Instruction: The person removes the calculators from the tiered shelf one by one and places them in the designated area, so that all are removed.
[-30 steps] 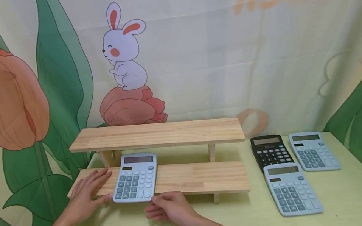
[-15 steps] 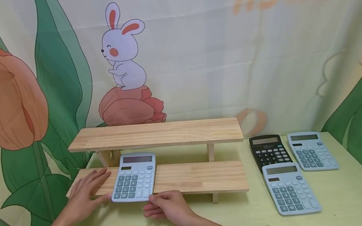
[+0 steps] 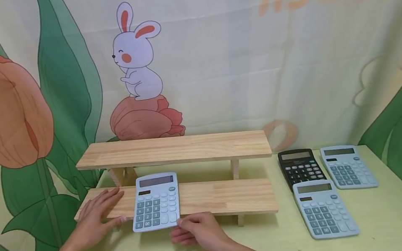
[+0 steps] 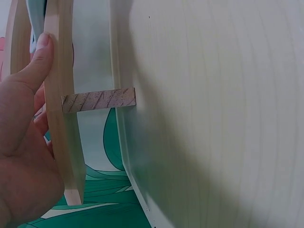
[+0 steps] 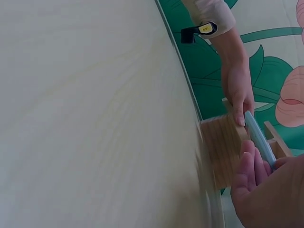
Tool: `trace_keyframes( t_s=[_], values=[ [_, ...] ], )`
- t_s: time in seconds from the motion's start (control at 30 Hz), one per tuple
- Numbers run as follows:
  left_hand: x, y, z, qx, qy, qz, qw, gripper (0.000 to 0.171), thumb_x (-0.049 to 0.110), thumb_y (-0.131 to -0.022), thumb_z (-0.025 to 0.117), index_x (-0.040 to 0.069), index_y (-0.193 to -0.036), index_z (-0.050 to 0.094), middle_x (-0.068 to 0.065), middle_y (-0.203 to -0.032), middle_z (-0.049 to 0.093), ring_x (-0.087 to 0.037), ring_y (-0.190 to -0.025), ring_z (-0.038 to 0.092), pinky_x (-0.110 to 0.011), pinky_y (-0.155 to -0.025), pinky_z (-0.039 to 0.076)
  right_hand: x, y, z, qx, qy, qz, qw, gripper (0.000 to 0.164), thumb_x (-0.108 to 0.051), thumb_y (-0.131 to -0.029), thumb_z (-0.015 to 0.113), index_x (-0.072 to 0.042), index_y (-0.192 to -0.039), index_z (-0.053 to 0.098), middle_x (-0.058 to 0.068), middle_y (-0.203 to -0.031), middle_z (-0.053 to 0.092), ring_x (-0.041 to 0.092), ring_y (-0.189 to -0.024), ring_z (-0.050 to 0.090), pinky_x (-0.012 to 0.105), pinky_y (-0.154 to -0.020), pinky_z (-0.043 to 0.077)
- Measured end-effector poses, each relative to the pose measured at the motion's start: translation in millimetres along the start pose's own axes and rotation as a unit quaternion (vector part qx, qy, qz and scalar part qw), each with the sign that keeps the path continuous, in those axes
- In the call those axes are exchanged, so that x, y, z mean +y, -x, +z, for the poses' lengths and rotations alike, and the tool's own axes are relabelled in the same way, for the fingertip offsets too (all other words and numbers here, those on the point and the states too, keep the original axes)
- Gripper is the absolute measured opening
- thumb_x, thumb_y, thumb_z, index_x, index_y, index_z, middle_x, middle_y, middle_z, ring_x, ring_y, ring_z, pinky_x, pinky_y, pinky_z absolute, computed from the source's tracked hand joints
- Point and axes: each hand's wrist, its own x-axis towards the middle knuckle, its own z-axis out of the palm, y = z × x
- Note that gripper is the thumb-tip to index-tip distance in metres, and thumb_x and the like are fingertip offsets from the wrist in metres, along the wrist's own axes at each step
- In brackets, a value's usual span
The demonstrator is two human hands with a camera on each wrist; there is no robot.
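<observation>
My right hand [image 3: 201, 232] pinches the lower right corner of a light blue calculator [image 3: 156, 202] between thumb and fingers. The calculator leans over the lower board [image 3: 226, 198] of a two-step wooden shelf, its keys facing me and its bottom edge past the board's front. On the left end of that board rests my left hand [image 3: 96, 217], fingers extended over the top and thumb near the calculator's left side. Seen from the left wrist, the thumb [image 4: 42, 52] lies along the board's front edge. The right wrist view shows the calculator [image 5: 260, 138] edge-on between both hands.
To the right on the pale green table [image 3: 270, 247] lie a black calculator [image 3: 299, 167], a light blue calculator [image 3: 324, 211] overlapping its lower end, and another light blue one [image 3: 348, 167]. The upper board [image 3: 177, 149] stands behind, before a printed curtain [image 3: 214, 56].
The calculator has shifted to the right and slightly toward me, moving with my right hand and away from the left thumb. My left hand stays in place on the board.
</observation>
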Motion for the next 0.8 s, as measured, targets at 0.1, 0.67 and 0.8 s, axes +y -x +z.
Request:
trace_keyframes(
  t_s=[0.1,0.67,0.8],
  values=[
    [0.8,0.1,0.3,0.001,-0.001,0.001,1.0,0.078,0.041,-0.092,0.082,0.008,-0.156,0.053,-0.02,-0.164,0.042,-0.052,-0.152,0.026,-0.077,-0.114,0.014,0.2,7.1,-14.0,-0.009,0.008,-0.005,1.0,0.025,-0.012,-0.104,0.067,0.011,-0.111,0.073,0.024,-0.098,0.078,0.031,-0.089,0.08,0.036,-0.078,0.064],
    [-0.5,0.5,-1.4,0.004,0.009,0.006,0.9999,0.076,0.038,-0.093,0.082,0.011,-0.157,0.052,-0.019,-0.165,0.042,-0.051,-0.152,0.026,-0.079,-0.113,0.012,-0.6,33.6,-36.6,-0.073,0.059,0.019,0.995,0.025,-0.011,-0.105,0.065,0.014,-0.107,0.072,0.023,-0.097,0.078,0.029,-0.086,0.079,0.034,-0.076,0.063],
    [-1.0,0.2,-0.4,0.003,0.012,0.004,0.9999,0.076,0.038,-0.093,0.082,0.011,-0.158,0.052,-0.019,-0.165,0.042,-0.051,-0.153,0.025,-0.079,-0.113,0.01,1.8,33.2,-37.3,-0.079,0.057,0.021,0.995,0.023,-0.008,-0.105,0.064,0.014,-0.108,0.071,0.023,-0.096,0.078,0.028,-0.085,0.079,0.033,-0.076,0.063]
  ],
)
